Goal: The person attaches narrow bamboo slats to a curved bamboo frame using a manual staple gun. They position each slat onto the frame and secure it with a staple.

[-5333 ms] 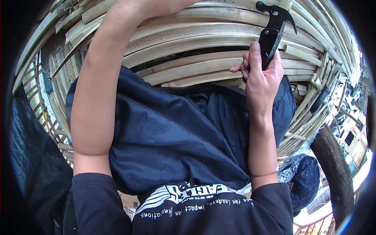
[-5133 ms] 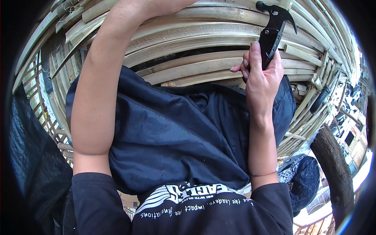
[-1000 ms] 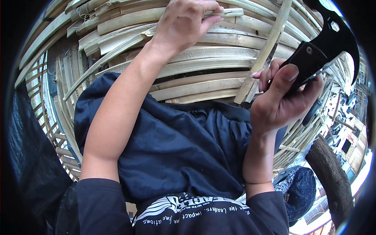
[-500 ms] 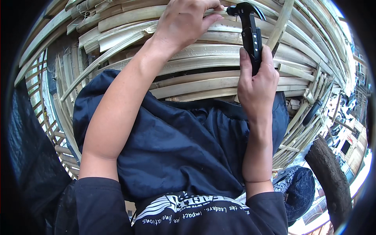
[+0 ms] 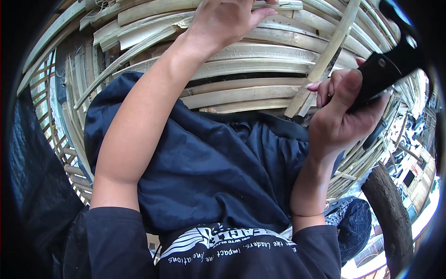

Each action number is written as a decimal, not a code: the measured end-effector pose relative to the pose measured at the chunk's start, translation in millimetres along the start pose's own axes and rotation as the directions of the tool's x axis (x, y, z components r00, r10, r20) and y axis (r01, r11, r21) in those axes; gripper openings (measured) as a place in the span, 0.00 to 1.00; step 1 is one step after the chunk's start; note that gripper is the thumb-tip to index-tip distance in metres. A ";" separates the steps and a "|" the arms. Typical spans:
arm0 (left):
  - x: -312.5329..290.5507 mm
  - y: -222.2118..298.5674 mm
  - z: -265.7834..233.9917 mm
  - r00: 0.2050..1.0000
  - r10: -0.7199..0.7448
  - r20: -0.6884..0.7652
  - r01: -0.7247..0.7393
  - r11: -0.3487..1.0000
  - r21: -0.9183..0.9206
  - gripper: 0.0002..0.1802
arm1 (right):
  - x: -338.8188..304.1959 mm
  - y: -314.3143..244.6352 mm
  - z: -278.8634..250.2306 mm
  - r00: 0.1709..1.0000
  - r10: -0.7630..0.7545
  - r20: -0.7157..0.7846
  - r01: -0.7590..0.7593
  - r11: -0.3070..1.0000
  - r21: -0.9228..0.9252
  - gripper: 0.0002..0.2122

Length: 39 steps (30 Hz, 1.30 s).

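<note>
My right hand is wrapped round the black grip of a claw hammer, lifted at the right with its head near the upper right rim, close to the camera. At the top edge my left hand lies over the split-bamboo slats, thumb and forefinger pointing right and drawn close together. Its fingertips are partly cut off by the picture's edge, so what they pinch, if anything, cannot be made out. A narrow bamboo strip crosses the slats at a slant between my hands.
Dark blue cloth covers my lap, against the slats. A dark-handled tool lies on bamboo sticks at the right. Beyond stands a thick brown log, with a dark patterned cloth bundle beside it. Black sheeting hangs at the left.
My right hand has swung the hammer up and to the right, away from my left hand's fingertips. The left hand has shifted slightly right and upward.
</note>
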State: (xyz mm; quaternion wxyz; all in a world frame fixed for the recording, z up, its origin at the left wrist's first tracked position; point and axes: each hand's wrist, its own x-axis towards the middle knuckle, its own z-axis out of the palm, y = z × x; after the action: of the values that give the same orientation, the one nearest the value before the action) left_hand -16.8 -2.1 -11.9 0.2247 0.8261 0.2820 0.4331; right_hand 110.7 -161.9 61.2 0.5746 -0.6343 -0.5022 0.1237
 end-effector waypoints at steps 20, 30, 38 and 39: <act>-1.9 1.1 -2.2 0.999 -0.030 0.042 0.029 0.999 0.034 0.10 | -9.7 21.7 10.6 1.000 0.008 -0.017 -0.009 0.998 -0.064 0.09; 1.2 -0.5 -1.4 1.000 0.000 0.029 0.000 1.000 0.002 0.11 | -6.5 12.9 8.7 0.997 0.055 -0.045 -0.051 0.994 0.092 0.10; 6.1 -2.4 6.1 0.989 -0.147 0.016 0.147 0.962 -0.229 0.08 | -2.0 0.1 5.0 0.999 -0.002 -0.039 0.000 0.999 -0.053 0.08; 1.7 -0.4 3.4 0.988 -0.156 0.022 0.156 0.961 -0.229 0.08 | -3.5 0.4 10.8 0.990 -0.016 -0.138 0.024 0.998 0.053 0.08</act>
State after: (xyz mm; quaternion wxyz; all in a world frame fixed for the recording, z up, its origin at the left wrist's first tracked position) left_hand -13.2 -1.1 -13.0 0.3527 0.7705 0.2937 0.4423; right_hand 101.3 -158.1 56.0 0.6262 -0.6203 -0.4640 0.0877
